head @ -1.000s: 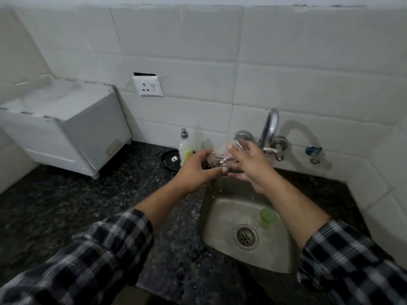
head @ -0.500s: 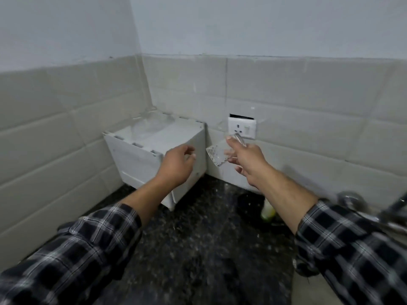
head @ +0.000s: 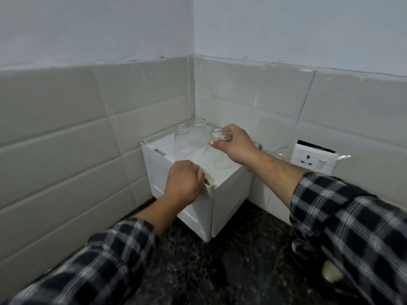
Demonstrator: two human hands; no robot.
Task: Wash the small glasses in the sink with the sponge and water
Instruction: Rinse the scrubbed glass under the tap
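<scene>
Glass (head: pixel 217 159) in right hand (head: pixel 235 146) over box (head: pixel 229 194)

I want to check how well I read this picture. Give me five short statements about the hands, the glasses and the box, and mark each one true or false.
1. The right hand holds a glass over the box. True.
2. The left hand holds a sponge. False: its fingers curl over the box's front edge, and no sponge is in view.
3. Two more glasses stand on the box, toward the wall corner. True.
4. The sink is in view. False: only the counter, the walls and the box show.
5. The socket is left of the box. False: it is on the wall to its right.
</scene>
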